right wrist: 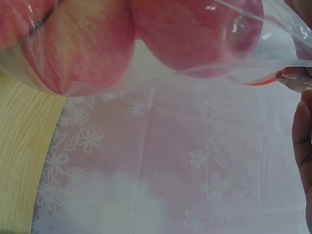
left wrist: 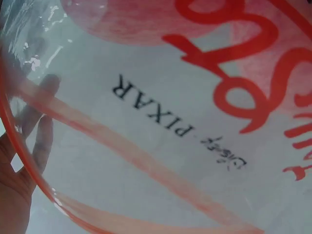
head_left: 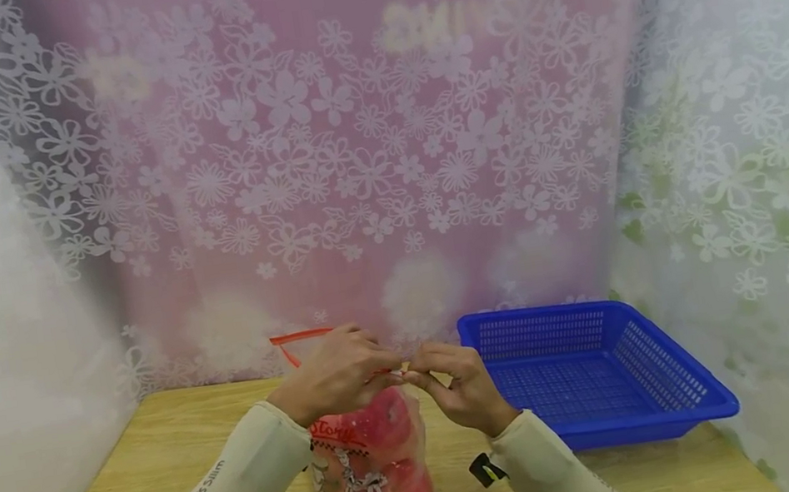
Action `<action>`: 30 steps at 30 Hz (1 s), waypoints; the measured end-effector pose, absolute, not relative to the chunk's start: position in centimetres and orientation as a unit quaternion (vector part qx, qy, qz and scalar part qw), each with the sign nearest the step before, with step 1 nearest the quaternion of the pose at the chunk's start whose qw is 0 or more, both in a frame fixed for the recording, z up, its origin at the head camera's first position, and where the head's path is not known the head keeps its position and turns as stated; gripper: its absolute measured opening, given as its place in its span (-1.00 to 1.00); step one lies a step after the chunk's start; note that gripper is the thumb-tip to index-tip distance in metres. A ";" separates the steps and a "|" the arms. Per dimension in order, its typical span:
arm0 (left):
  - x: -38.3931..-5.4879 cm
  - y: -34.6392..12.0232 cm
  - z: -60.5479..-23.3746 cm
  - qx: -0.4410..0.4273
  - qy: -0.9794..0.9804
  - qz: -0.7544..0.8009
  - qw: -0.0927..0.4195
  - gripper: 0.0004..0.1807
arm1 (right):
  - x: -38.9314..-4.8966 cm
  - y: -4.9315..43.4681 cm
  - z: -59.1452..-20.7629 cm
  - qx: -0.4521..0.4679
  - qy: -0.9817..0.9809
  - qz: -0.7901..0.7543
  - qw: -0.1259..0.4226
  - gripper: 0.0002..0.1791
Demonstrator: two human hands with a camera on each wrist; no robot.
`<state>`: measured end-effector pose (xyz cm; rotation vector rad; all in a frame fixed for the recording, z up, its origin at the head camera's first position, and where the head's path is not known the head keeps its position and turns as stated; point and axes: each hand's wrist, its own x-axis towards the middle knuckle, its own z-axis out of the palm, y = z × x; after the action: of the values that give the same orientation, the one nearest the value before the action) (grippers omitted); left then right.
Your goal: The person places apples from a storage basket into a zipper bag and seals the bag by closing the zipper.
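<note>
A clear zip bag with a red top strip, red lettering and black cartoon prints stands on the table, with several red apples inside. At the bag's top edge, my left hand pinches the strip near the right corner. My right hand pinches that corner right beside it, the fingertips of both hands almost meeting. In the left wrist view, the red strip runs across the bag, and fingers show at the left. The right wrist view has apples through the plastic; its fingers are partly cut off.
A blue perforated plastic basket sits to the right on the wooden table. Flower-patterned curtains enclose the table at the back and sides. A small black tag hangs at my right sleeve.
</note>
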<state>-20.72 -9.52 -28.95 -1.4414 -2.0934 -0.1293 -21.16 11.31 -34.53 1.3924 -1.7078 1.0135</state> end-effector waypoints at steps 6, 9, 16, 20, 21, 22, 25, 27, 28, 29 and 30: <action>-21.1 -9.8 -29.4 -0.546 -0.772 -0.071 0.318 -0.84 | -21.0 11.3 -34.6 0.534 -0.657 0.386 0.366 -0.78; -21.2 -10.0 -29.5 -0.544 -0.771 -0.081 0.320 -0.83 | -20.9 11.4 -34.6 0.532 -0.654 0.383 0.377 -0.77; -21.4 -10.4 -29.7 -0.547 -0.764 -0.093 0.329 -0.82 | -20.6 11.6 -34.4 0.527 -0.656 0.368 0.396 -0.76; -21.3 -10.8 -29.8 -0.543 -0.767 -0.089 0.331 -0.84 | -20.4 11.7 -34.4 0.525 -0.654 0.355 0.413 -0.76; -21.3 -10.9 -30.0 -0.541 -0.768 -0.088 0.331 -0.84 | -20.3 11.8 -34.4 0.525 -0.652 0.353 0.417 -0.77; -21.3 -11.0 -30.0 -0.539 -0.770 -0.088 0.331 -0.84 | -20.3 11.8 -34.5 0.525 -0.651 0.351 0.421 -0.77; -21.3 -11.4 -30.4 -0.532 -0.776 -0.093 0.326 -0.88 | -20.1 12.0 -34.6 0.522 -0.652 0.346 0.428 -0.77; -21.3 -11.7 -30.6 -0.526 -0.781 -0.097 0.322 -0.88 | -20.0 12.2 -34.6 0.520 -0.653 0.345 0.430 -0.76; -21.3 -11.9 -30.7 -0.523 -0.783 -0.101 0.320 -0.88 | -19.9 12.2 -34.6 0.518 -0.653 0.345 0.431 -0.76; -21.4 -12.1 -30.8 -0.522 -0.784 -0.103 0.319 -0.88 | -19.9 12.3 -34.6 0.517 -0.654 0.345 0.431 -0.75; -21.4 -12.4 -30.9 -0.520 -0.785 -0.105 0.319 -0.88 | -19.9 12.4 -34.5 0.515 -0.655 0.345 0.433 -0.75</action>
<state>-21.40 -12.39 -30.86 -1.3686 -2.0642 -0.2772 -19.87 12.44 -34.53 1.2826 -1.6322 0.8599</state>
